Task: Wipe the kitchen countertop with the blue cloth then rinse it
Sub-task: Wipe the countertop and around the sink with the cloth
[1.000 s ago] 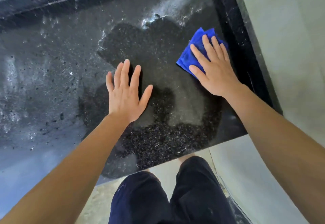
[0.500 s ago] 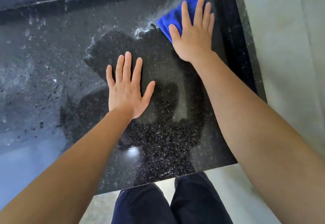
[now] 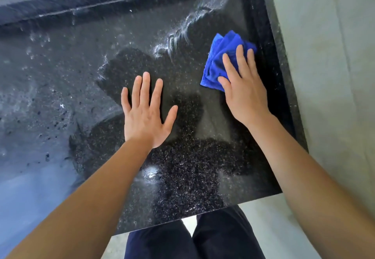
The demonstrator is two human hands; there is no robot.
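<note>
Desk [image 3: 60, 80] wet, streaked; right hand [image 3: 245, 94], fingers flat on blue cloth [image 3: 220, 59], drawn back from far-right corner along right edge; left hand [image 3: 145, 116] spread; wiping ongoing, rinse pending.

Soft daylight, glare on the wet countertop [image 3: 60, 177], edges blurred and bowed.
</note>
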